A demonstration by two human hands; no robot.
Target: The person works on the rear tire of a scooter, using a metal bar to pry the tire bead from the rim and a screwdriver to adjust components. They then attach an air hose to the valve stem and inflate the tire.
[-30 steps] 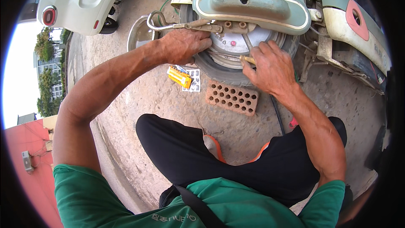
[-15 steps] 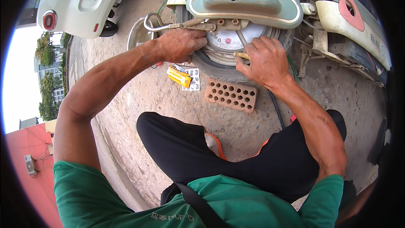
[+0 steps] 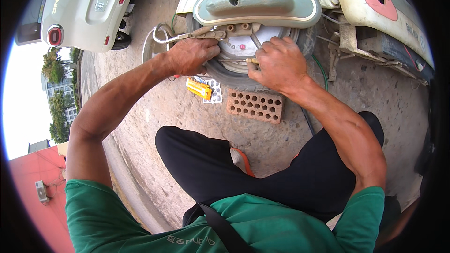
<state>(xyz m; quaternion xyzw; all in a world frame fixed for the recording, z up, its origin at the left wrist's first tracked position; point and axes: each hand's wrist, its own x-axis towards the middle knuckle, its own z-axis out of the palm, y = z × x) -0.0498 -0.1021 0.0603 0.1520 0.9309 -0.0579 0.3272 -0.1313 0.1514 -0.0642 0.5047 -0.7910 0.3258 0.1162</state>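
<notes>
In front of me is a scooter wheel with a black tyre point(image 3: 239, 78) and a pale hub point(image 3: 243, 47), under a grey-green body panel point(image 3: 258, 7). My right hand point(image 3: 281, 63) is closed round the yellowish handle of a screwdriver point(image 3: 253, 60). Its thin shaft points left across the rim towards my other hand. My left hand point(image 3: 194, 56) rests against the tyre's left side, fingers curled, below a metal bracket point(image 3: 201, 33). What those fingers grip is hidden.
A brick with holes point(image 3: 254, 106) lies on the concrete just below the tyre. Left of it are a yellow packet point(image 3: 198, 88) and a patch sheet point(image 3: 215, 92). Behind my left hand stands a basin point(image 3: 150, 49). Scooter bodywork point(image 3: 375, 28) is at right, a parked car point(image 3: 89, 9) at far left.
The scooter, wheel and both hands appear slightly further left, while the brick is almost where it was. Both hands keep their holds, with the screwdriver still lying across the rim.
</notes>
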